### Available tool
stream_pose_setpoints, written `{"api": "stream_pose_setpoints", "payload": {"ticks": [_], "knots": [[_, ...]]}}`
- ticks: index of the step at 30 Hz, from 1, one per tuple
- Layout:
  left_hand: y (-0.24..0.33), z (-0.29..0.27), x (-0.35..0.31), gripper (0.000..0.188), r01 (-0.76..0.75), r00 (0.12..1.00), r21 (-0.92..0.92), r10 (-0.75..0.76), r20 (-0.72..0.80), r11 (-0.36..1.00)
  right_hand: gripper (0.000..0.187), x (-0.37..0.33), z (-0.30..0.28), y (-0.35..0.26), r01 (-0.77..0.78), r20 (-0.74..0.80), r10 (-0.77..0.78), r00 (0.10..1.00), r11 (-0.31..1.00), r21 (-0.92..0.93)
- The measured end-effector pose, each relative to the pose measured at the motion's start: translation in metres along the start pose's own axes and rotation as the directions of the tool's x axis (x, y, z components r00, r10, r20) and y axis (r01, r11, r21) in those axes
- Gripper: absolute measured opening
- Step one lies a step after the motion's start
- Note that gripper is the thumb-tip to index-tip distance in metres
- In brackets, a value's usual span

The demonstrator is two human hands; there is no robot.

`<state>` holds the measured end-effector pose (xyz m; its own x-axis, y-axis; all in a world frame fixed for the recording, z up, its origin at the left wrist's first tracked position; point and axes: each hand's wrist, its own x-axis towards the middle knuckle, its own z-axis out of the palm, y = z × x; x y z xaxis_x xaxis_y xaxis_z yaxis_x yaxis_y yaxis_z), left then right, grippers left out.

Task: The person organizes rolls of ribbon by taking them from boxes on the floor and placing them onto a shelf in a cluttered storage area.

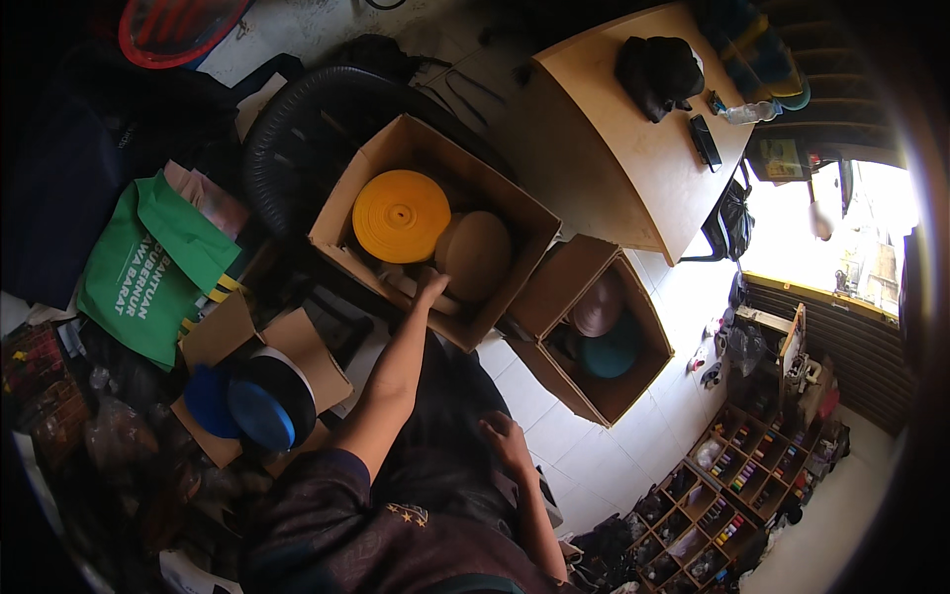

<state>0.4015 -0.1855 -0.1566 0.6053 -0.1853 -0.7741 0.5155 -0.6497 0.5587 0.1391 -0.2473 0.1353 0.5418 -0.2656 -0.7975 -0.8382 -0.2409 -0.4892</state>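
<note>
My left hand [431, 285] reaches into a cardboard box [348, 201], its fingers closed at the near lower edge of a brown roll [479, 255]. The fingertips are partly hidden there. Beside that roll lies a larger yellow roll of wound strap [400, 216], its spiral end facing up. A pale tube-shaped piece [401, 282] sits below it in the box, partly covered by my hand. My right hand [507, 441] hangs near my leg, loosely curled with the thumb apart, and nothing shows in it.
A black chair [287, 129] stands behind the box. Another cardboard box [633, 376] with brown and teal rolls is at the right, and a third box [223, 332] with blue rolls at the left. Beyond are a wooden table [614, 109], a green bag [148, 267] and compartment shelves [708, 495].
</note>
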Motion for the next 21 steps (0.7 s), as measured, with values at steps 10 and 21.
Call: {"api": "stream_pose_setpoints", "payload": {"ticks": [10, 21], "knots": [[-0.026, 0.051, 0.053, 0.089, -0.081, 0.969, -0.172, 0.037, -0.245, 0.982, 0.036, 0.0, 0.014, 0.005, -0.139, -0.034, 0.142, 0.989, 0.987, 0.079], [0.054, 0.0, -0.006, 0.045, -0.255, 0.958, -0.282, 0.202, -0.205, 0.925, 0.034, 0.012, -0.01, 0.015, -0.147, -0.011, 0.148, 0.989, 0.986, 0.078]]}}
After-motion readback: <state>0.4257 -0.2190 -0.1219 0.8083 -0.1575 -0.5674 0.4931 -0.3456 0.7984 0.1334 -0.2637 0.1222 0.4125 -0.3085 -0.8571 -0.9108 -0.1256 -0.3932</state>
